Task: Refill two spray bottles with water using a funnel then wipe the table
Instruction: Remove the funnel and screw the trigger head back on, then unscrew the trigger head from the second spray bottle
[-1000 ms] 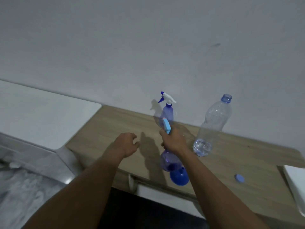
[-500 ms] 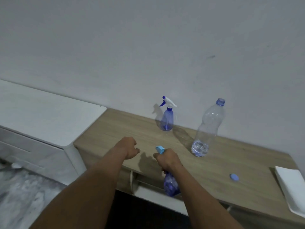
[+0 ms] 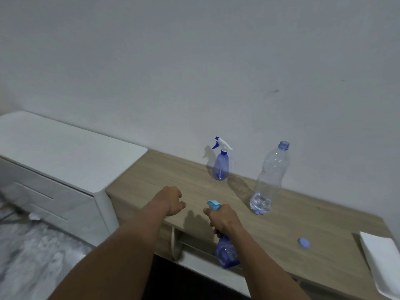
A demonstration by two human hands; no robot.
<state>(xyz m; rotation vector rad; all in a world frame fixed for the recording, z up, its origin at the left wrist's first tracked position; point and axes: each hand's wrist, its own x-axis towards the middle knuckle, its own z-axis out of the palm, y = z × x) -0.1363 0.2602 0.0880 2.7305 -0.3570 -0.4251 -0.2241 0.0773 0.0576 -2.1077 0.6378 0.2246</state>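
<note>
My light wood table [image 3: 151, 180] runs along the wall. At the back there's a blue spray bottle [image 3: 220, 167] with a white trigger, standing upright. To its right is a clear water bottle [image 3: 268, 180], uncapped, with a bit of water in the bottom. A blue cap [image 3: 303, 242] lies nearer the front, and something flat and white [image 3: 381, 263] sits at the right end.

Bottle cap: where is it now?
Head view: the blue cap lies loose on the right of the table, between the open water bottle and the white object at the right edge.
</note>
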